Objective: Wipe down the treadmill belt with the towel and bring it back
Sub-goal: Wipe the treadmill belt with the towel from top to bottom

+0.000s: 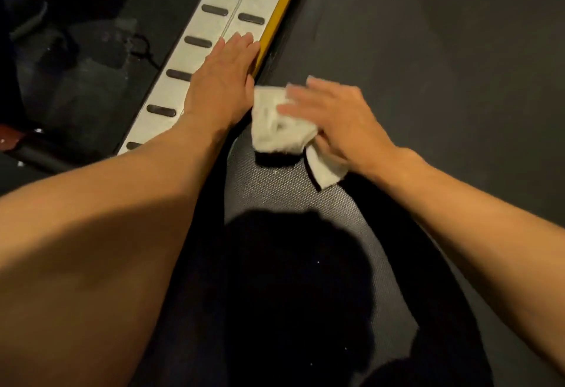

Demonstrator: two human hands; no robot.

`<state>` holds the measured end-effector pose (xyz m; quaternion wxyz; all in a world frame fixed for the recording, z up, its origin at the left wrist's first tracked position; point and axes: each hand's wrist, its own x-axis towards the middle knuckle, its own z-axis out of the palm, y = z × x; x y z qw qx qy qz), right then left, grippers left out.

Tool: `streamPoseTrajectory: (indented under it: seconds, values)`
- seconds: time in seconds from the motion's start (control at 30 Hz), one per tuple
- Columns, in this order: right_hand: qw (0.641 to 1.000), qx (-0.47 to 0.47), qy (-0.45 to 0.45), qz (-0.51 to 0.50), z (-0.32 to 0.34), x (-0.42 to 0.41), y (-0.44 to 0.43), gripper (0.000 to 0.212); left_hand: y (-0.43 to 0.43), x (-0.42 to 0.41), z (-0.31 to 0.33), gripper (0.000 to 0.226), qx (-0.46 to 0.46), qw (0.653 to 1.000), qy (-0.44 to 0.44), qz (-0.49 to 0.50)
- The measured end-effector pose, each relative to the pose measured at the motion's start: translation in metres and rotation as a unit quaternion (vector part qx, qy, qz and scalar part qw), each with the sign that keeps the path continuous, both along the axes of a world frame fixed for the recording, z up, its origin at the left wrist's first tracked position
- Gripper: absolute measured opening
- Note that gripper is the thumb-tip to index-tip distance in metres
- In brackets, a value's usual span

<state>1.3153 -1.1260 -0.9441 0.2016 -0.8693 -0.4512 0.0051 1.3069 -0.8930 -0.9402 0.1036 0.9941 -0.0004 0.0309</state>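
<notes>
A crumpled white towel [276, 124] lies on the dark treadmill belt [428, 65], close to the belt's left edge. My right hand [333, 117] lies flat on top of the towel with straight fingers, blurred by motion; a corner of the towel sticks out under the palm. My left hand [224, 79] rests flat with straight fingers on the silver side rail [195, 26], its fingertips at the rail's yellow strip [282, 10].
The silver side rail carries dark oval grip pads and runs diagonally up to the top of the view. Left of it lie a dark floor with a black cable [143, 49] and a dark machine base. My shadow falls on the near belt.
</notes>
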Motion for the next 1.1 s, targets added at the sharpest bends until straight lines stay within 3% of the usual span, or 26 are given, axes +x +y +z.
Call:
streamPoseTrajectory:
  seconds: [0.07,0.13,0.23,0.3,0.4,0.47,0.57,0.67,0.77,0.87,0.93,1.0,1.07,1.1]
  values:
    - [0.997,-0.012,-0.003,-0.078,-0.002,0.009,-0.001,0.045,-0.002,0.003,0.002,0.054,0.008,1.0,0.013,-0.015]
    - [0.987,-0.014,0.104,-0.118,0.004,-0.01,0.008,0.045,-0.005,0.004,0.01,0.054,0.015,0.999,0.034,-0.021]
    - [0.993,-0.02,0.117,0.017,0.015,-0.064,0.014,0.036,-0.01,0.003,0.027,0.053,0.007,0.997,0.079,-0.012]
    - [0.994,-0.018,0.091,0.059,0.02,-0.075,0.005,0.052,-0.013,0.003,0.033,0.059,0.015,0.994,0.108,-0.021]
    - [0.993,0.025,0.083,-0.074,0.024,-0.033,-0.02,0.049,-0.022,0.002,0.039,0.065,0.032,0.989,0.145,0.002]
    - [0.979,-0.021,0.084,-0.186,0.024,-0.018,-0.039,0.047,-0.028,-0.002,0.043,0.062,0.038,0.989,0.144,0.02]
    - [0.98,-0.042,0.098,-0.166,0.021,-0.052,-0.048,0.041,-0.033,-0.013,0.042,0.063,0.064,0.989,0.131,0.021]
    - [0.976,-0.03,0.196,-0.086,0.026,-0.093,-0.061,0.052,-0.043,-0.03,0.03,0.075,0.064,0.991,0.114,0.029]
    - [0.965,0.053,0.158,-0.202,0.037,-0.066,-0.088,0.041,-0.061,-0.045,0.019,0.074,0.073,0.99,0.109,-0.045]
    - [0.944,-0.018,0.103,-0.313,0.024,-0.043,-0.112,0.031,-0.074,-0.05,0.019,0.073,0.069,0.978,0.167,-0.105]
    - [0.95,-0.029,0.123,-0.284,0.018,-0.064,-0.111,0.043,-0.08,-0.046,0.025,0.07,0.075,0.972,0.195,-0.108]
    - [0.982,0.028,0.118,-0.145,0.013,-0.098,-0.108,0.056,-0.088,-0.04,0.031,0.064,0.102,0.967,0.208,-0.101]
    - [0.99,0.062,0.107,-0.068,0.024,-0.105,-0.11,0.049,-0.098,-0.035,0.035,0.062,0.122,0.961,0.232,-0.085]
    - [0.986,0.075,0.11,-0.096,0.026,-0.098,-0.114,0.046,-0.101,-0.034,0.035,0.062,0.123,0.959,0.246,-0.073]
